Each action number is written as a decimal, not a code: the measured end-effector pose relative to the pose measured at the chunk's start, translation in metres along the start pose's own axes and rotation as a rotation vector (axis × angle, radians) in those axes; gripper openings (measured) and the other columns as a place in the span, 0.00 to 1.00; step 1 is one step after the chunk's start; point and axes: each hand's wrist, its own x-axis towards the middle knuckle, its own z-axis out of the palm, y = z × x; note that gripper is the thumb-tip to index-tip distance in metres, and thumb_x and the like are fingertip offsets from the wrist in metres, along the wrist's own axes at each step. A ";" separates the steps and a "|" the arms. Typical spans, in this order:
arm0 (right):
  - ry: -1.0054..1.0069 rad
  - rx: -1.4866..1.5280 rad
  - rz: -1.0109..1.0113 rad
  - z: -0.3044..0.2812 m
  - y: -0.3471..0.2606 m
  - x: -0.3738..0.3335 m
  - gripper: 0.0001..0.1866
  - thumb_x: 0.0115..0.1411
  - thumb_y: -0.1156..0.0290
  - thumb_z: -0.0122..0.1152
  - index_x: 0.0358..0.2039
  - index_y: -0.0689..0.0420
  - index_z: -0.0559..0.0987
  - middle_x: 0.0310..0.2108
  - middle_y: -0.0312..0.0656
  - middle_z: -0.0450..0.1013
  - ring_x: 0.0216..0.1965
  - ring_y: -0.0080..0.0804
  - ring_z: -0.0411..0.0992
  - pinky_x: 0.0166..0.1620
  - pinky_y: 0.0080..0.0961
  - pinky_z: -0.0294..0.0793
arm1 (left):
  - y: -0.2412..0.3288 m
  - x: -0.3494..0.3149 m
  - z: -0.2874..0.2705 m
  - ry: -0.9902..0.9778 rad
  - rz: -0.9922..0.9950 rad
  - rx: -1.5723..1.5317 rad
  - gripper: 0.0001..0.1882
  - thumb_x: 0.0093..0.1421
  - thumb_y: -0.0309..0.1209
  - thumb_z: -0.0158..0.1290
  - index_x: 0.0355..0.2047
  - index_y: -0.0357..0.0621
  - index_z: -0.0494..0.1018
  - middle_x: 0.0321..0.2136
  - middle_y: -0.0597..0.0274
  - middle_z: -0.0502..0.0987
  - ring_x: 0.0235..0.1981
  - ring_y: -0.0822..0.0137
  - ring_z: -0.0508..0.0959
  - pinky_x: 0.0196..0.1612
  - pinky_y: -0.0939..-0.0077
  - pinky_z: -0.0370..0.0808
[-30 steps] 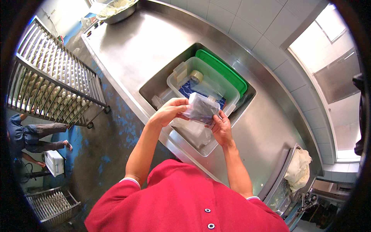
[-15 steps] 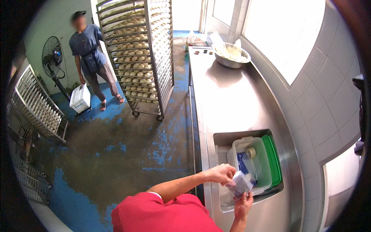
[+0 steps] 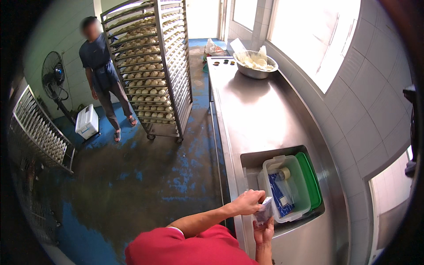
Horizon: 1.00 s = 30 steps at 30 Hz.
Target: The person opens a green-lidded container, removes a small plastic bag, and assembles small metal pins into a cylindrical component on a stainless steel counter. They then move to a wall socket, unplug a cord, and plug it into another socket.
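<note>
Above the near left corner of the sink [image 3: 244, 155], my two hands hold a small pale box-shaped packet [image 3: 265, 211]. My left hand [image 3: 248, 202] is closed at its upper end, with the fingertips partly hidden behind the knuckles. From below, my right hand [image 3: 264, 232] grips the packet, fingers curled round its lower part. Beside the packet, a translucent plastic tub [image 3: 300, 213] stands in the sink. In the tub are a blue patterned packet [image 3: 277, 187], a clear bag and a roll of tape [image 3: 285, 172]. A green lid [image 3: 312, 185] leans along the tub's right side.
A steel counter [image 3: 260, 115] runs away from me, with a metal bowl [image 3: 254, 72] of pale dough-like pieces at its far end. Left stand a tall rack [image 3: 159, 66] of round buns, another person [image 3: 99, 66], a white box [image 3: 87, 121], a fan [image 3: 54, 75] and another rack [image 3: 42, 123].
My hands and the packet have shifted left, away from the tub, showing more of its contents. The other person's hand has come off the white box, and that person stands closer to the rack.
</note>
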 end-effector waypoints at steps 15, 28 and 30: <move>0.526 -0.089 -0.248 -0.010 0.020 0.005 0.13 0.73 0.53 0.48 0.42 0.49 0.70 0.42 0.34 0.72 0.41 0.38 0.72 0.39 0.42 0.73 | 0.006 0.015 0.008 -0.015 0.026 0.068 0.14 0.63 0.34 0.56 0.44 0.40 0.68 0.36 0.39 0.80 0.41 0.37 0.80 0.43 0.47 0.75; 0.183 0.208 0.196 0.023 -0.002 0.032 0.36 0.66 0.42 0.51 0.65 0.54 0.64 0.65 0.45 0.65 0.67 0.41 0.61 0.69 0.50 0.57 | 0.014 0.009 0.036 0.122 0.198 0.269 0.16 0.63 0.32 0.58 0.45 0.37 0.68 0.25 0.47 0.81 0.27 0.47 0.84 0.27 0.56 0.80; -0.009 0.286 0.229 0.020 -0.004 0.032 0.39 0.65 0.41 0.53 0.66 0.56 0.63 0.65 0.46 0.64 0.67 0.43 0.62 0.70 0.48 0.57 | 0.009 0.005 0.043 0.149 0.304 0.336 0.16 0.61 0.30 0.58 0.46 0.37 0.70 0.26 0.48 0.82 0.28 0.48 0.84 0.28 0.56 0.81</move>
